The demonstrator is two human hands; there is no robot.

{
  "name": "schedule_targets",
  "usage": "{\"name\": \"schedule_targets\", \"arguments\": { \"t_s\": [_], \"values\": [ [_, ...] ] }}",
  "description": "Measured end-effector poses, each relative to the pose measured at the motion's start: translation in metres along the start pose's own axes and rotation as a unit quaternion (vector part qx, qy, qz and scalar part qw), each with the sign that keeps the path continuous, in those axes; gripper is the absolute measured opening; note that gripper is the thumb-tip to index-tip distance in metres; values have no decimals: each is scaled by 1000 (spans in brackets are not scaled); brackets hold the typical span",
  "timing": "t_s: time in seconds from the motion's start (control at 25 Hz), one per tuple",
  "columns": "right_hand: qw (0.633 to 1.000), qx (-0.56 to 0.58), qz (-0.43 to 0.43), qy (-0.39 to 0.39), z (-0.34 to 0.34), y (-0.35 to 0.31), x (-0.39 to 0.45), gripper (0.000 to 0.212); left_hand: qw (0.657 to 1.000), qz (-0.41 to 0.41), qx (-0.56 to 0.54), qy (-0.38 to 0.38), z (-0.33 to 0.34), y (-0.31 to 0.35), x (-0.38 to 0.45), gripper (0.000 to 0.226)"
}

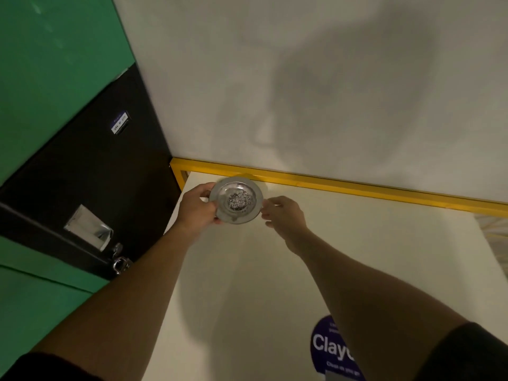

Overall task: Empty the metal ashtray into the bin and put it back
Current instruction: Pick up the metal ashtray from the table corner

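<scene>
Gripping ashtray (236, 200) by its rim near yellow trim (330, 182), above tabletop (357, 257): left hand (198, 207) fingers clasping, right hand (283, 213) fingers touching opposite edge. Likely light, rigid, slick; keep level, ash loose.

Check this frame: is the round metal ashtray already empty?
No, a pile of dark grey ash still sits in the bowl of the round metal ashtray, which the left hand grips by its rim.

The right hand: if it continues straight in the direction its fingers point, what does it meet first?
The right hand points left toward the metal ashtray, whose rim its fingertips already reach or nearly touch. Depth is unclear, but the ashtray comes first; the left hand grips the far side.
</scene>
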State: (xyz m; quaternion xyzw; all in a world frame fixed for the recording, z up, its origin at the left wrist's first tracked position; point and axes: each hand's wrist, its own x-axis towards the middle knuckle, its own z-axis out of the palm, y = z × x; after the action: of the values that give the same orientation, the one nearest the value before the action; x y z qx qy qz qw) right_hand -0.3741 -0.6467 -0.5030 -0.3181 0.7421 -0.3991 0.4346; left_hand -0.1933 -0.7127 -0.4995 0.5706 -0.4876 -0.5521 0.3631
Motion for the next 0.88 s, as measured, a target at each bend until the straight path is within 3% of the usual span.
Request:
{"name": "schedule_targets", "arguments": {
  "t_s": [0.12,0.56,0.88],
  "values": [
    [997,77,21,1,-31,3,-20,9,1000,8,-1,-24,23,9,-32,40],
    [968,234,81,28,-150,41,-103,11,994,18,18,-108,118,33,-136,39],
    [948,284,94,109,-241,91,-158,11,983,19,24,-183,204,36,-205,37]
  ]
}}
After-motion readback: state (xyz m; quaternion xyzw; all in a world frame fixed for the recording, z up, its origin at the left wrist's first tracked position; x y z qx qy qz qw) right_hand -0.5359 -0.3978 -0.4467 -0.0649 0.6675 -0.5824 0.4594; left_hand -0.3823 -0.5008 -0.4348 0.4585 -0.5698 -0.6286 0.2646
